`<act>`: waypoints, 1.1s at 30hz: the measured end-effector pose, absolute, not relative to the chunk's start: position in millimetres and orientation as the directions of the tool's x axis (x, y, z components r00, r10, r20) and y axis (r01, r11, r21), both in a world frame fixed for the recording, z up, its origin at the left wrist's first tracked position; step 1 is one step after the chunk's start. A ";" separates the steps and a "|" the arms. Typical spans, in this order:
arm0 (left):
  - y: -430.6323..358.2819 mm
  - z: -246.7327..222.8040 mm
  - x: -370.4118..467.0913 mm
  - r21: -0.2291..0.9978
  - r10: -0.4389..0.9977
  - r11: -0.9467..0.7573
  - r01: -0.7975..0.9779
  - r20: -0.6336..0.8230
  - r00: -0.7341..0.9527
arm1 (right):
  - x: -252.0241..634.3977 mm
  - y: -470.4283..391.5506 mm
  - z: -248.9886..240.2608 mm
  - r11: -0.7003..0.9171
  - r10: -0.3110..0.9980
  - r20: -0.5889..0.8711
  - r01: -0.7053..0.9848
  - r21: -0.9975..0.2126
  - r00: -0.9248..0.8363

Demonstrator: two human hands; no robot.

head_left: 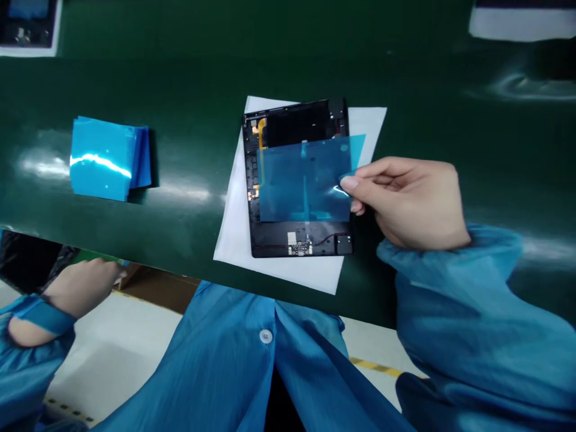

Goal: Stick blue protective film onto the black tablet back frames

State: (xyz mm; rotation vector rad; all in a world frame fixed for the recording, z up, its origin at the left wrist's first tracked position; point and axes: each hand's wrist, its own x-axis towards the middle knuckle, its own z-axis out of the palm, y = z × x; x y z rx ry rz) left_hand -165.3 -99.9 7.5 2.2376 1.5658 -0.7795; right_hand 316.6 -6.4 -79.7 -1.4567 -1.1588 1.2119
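On the green counter [189, 78], in front of us, an opened black tablet housing [272, 240] lies on a white sheet [234, 231] whose corners show around it. With our right hand [414, 204] we grip a translucent blue film [301, 180] at its right edge, the thumb above and the fingers closed on it. The film spans the middle of the housing, and its upper right corner reaches past the housing's side, above the white sheet. Through the film we see pale strips and part of an orange flex cable [262, 129], which runs down the housing's left side. Below the film, a small circuit board [300, 248] sits at the housing's near edge, with thin wires leading off to both sides.

Well to the left of the housing, a stack of blue films [101, 159] rests on the counter, catching a bright streak of light. Our left hand [85, 285] is beyond the counter's near edge, low on the left, with a blue wristband [47, 315] around the wrist. Its fingers are curled, but we cannot tell whether they grip anything.
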 end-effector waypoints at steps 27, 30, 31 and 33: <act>30.8 -76.5 12.4 0.517 0.588 -0.775 0.362 0.382 0.713 | 318.5 -6.5 -77.8 -0.145 0.989 -0.134 0.183 -0.972 0.069; 33.5 -75.1 11.1 0.537 0.583 -0.769 0.346 0.368 0.724 | 320.0 -8.3 -78.6 -0.122 0.992 -0.112 0.225 -0.967 0.056; 34.0 -74.1 10.9 0.541 0.579 -0.768 0.341 0.362 0.730 | 320.6 -8.9 -78.9 -0.119 0.992 -0.108 0.237 -0.964 0.059; 34.7 -72.8 11.0 0.548 0.571 -0.767 0.333 0.347 0.744 | 321.7 -10.0 -79.5 -0.116 0.993 -0.103 0.256 -0.960 0.064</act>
